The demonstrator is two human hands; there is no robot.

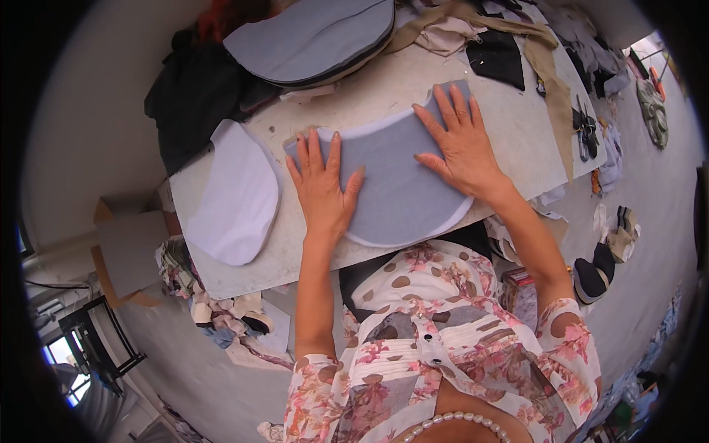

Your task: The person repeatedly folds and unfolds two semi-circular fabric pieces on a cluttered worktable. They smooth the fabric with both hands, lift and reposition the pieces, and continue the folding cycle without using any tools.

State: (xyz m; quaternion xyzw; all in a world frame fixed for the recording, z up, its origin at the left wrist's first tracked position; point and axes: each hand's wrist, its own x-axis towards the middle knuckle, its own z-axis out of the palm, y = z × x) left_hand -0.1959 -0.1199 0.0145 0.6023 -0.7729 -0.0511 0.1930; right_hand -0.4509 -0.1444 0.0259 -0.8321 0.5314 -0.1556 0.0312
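Note:
A curved grey fabric piece (pixel 395 173) lies flat on the table in front of me, with a white layer showing along its upper and lower edges. My left hand (pixel 321 181) rests on its left end, fingers spread and pointing away from me. On its right side lies my right hand (pixel 461 144), also flat, fingertips near the upper right corner. Neither hand grips anything. To the left of my left hand sits a stack of curved white fabric pieces (pixel 236 196).
At the table's far edge lies a stack of grey curved pieces (pixel 314 40), beside dark cloth (pixel 196 103). Scissors (pixel 585 129) and a tan strip (pixel 546 70) lie on the right. Fabric scraps (pixel 221 310) and a cardboard box (pixel 133 247) are at lower left. Shoes (pixel 594 272) stand on the floor.

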